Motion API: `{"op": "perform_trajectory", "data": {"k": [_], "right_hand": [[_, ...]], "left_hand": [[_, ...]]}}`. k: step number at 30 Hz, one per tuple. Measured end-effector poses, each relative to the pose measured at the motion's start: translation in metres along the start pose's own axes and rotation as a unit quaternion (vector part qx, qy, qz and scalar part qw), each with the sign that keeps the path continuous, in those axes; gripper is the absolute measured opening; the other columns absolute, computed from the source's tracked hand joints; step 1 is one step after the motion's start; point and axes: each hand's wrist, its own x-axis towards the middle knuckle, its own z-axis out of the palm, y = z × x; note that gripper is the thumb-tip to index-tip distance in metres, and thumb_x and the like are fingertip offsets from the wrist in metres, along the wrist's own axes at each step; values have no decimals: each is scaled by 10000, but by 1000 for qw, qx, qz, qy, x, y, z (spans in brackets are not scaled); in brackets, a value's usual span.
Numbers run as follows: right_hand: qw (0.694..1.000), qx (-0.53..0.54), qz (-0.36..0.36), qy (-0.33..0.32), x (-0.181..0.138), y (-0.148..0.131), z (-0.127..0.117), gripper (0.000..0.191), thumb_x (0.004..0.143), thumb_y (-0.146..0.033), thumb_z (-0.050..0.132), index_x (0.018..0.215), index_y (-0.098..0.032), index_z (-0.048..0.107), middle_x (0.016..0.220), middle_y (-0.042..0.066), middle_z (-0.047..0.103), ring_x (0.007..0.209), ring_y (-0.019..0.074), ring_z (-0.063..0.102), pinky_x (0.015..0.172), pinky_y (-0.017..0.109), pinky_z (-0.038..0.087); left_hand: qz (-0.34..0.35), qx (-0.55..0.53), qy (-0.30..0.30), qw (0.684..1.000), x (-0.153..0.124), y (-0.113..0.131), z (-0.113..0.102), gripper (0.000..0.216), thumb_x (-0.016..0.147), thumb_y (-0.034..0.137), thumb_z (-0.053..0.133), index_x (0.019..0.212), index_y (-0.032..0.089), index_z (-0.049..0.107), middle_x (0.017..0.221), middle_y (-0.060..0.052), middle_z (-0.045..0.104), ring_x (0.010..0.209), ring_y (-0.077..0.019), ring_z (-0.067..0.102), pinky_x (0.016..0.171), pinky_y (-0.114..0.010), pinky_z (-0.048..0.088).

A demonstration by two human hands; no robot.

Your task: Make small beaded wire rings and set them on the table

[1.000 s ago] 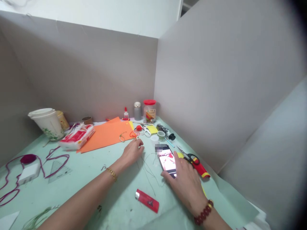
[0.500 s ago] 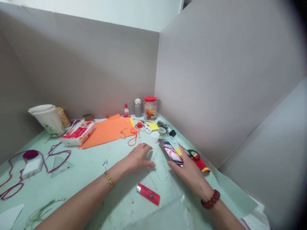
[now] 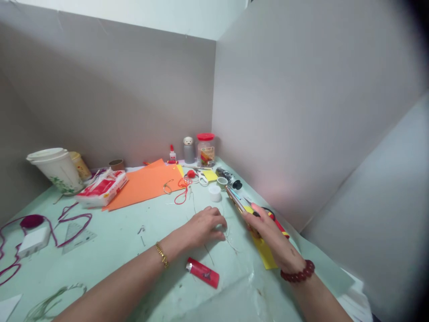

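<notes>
My right hand (image 3: 270,235) grips a smartphone (image 3: 237,200), now tilted up so that mostly its thin edge shows. Beneath that hand lies a yellow strip of paper (image 3: 264,255). My left hand (image 3: 208,227) hovers low over the table with curled fingers, a gap showing between thumb and index finger. Close to its fingertips runs a thin pale cord (image 3: 231,245), partly covered by the hand. A red lighter (image 3: 203,273) lies just in front of the left hand. Beyond it stands a small white cup (image 3: 214,193).
Black-handled scissors (image 3: 268,211) lie partly behind my right hand. Orange paper (image 3: 144,185), a tissue pack (image 3: 102,188) and a lidded cup (image 3: 56,170) are at the back left. A red-lidded jar (image 3: 205,150) stands in the corner. Purple cord (image 3: 75,230) loops over a set square (image 3: 77,238).
My right hand has tipped the phone from screen-up onto its edge, uncovering the yellow strip. My left hand has moved right, its fingers curling closer together near the thin cord.
</notes>
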Motion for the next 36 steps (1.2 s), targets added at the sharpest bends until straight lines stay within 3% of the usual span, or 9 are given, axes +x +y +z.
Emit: {"op": "perform_trajectory", "data": {"k": [5, 12, 19, 25, 31, 33, 36], "right_hand": [[1000, -9, -10, 8, -1, -1, -1, 843, 740, -562, 544, 1436, -157, 293, 1109, 94, 637, 1048, 269, 585, 896, 362, 444], [999, -21, -17, 18, 6, 5, -1, 799, 721, -576, 558, 1392, -178, 384, 1116, 88, 643, 1067, 286, 577, 935, 397, 411], [997, -68, -30, 6, 16, 15, -5, 818, 718, -593, 552, 1407, -197, 362, 1131, 84, 635, 1057, 286, 582, 933, 400, 401], [987, -145, -64, 35, 22, 23, -5, 794, 698, -609, 550, 1385, -235, 414, 1128, 94, 633, 1008, 296, 601, 897, 418, 405], [972, -221, -61, 55, 16, 15, -3, 772, 715, -550, 536, 1403, -232, 385, 1172, 101, 617, 1051, 297, 585, 874, 385, 417], [963, -261, -61, 34, 14, 11, -4, 782, 721, -531, 531, 1420, -230, 353, 1178, 93, 618, 1037, 295, 593, 840, 365, 434], [943, -320, -84, 30, 12, 11, -6, 779, 738, -526, 508, 1436, -240, 318, 1218, 85, 599, 1055, 303, 581, 817, 365, 446]], "left_hand": [[-15, -16, -13, 1000, -6, -2, -4, 137, 851, 250, 464, 841, 239, 600, 917, -29, 555, 839, -165, 530, 725, -259, 420], [-162, -148, 51, 974, -9, -36, -25, 89, 801, 284, 457, 777, 219, 513, 713, 13, 612, 666, -138, 553, 625, -244, 419], [-215, -216, 140, 942, -17, -71, -60, 170, 767, 347, 515, 855, 202, 509, 730, 12, 606, 632, -134, 623, 570, -242, 485], [-234, -191, 156, 940, -24, -72, -78, 169, 746, 352, 547, 806, 194, 555, 694, 4, 626, 629, -154, 651, 530, -240, 494], [-277, -87, 248, 924, -30, -88, -103, 151, 776, 346, 490, 820, 207, 531, 610, 19, 597, 559, -139, 601, 523, -235, 462], [-282, -77, 245, 924, -31, -91, -101, 148, 784, 337, 465, 832, 211, 524, 633, 14, 597, 570, -142, 598, 534, -240, 454], [-262, -72, 189, 944, -31, -84, -82, 148, 774, 325, 473, 814, 218, 567, 685, 3, 609, 625, -154, 594, 564, -246, 441]]}}
